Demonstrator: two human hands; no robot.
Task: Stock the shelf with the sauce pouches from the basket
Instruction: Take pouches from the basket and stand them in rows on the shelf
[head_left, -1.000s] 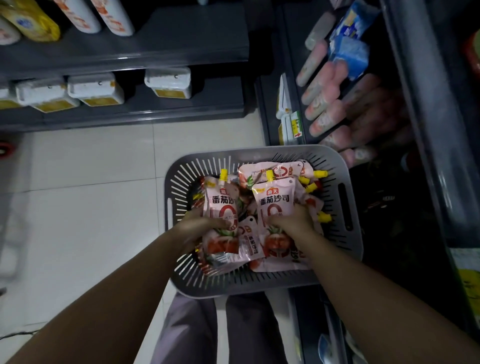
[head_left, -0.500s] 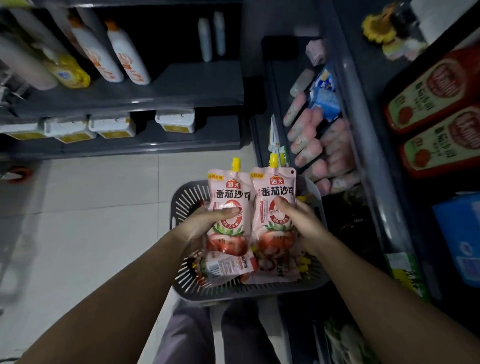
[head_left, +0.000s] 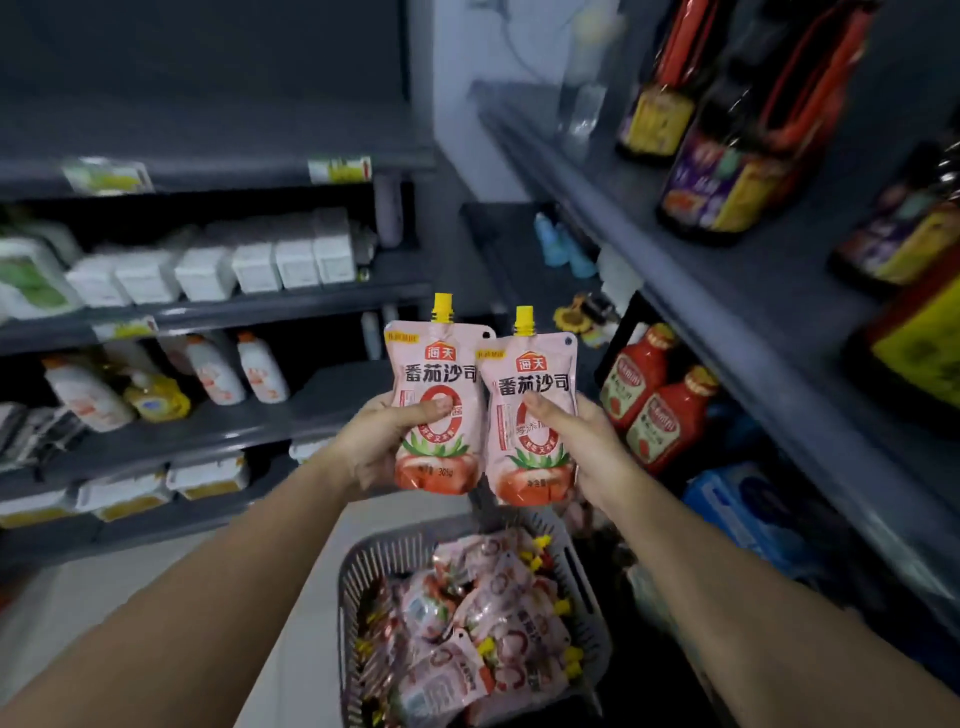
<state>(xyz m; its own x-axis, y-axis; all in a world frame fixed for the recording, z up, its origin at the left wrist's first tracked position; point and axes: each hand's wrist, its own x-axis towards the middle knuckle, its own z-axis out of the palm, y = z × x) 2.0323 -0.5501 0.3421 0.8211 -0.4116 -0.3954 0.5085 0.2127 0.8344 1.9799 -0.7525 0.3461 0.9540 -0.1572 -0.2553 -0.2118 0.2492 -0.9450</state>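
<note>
I hold two pink tomato sauce pouches with yellow caps upright, side by side, above the basket. My left hand (head_left: 382, 447) grips the left pouch (head_left: 439, 374) by its lower half. My right hand (head_left: 587, 447) grips the right pouch (head_left: 532, 384) the same way. Below them stands the grey slotted basket (head_left: 363, 566), holding several more pink pouches (head_left: 478, 623) in a loose pile. The dark shelf (head_left: 737, 332) on the right runs close to my right hand.
Red ketchup bottles (head_left: 657, 400) stand on the right shelf just beyond my right hand, dark sauce bottles (head_left: 727, 150) on the shelf above. Blue packs (head_left: 748, 514) lie lower down. The left shelving (head_left: 234, 312) holds white boxes and white bottles. Pale tiled floor (head_left: 104, 582) lies left of the basket.
Both hands lifted one pouch each out of the basket and raised them to shelf height. The view tilted up from the basket to the shelves.
</note>
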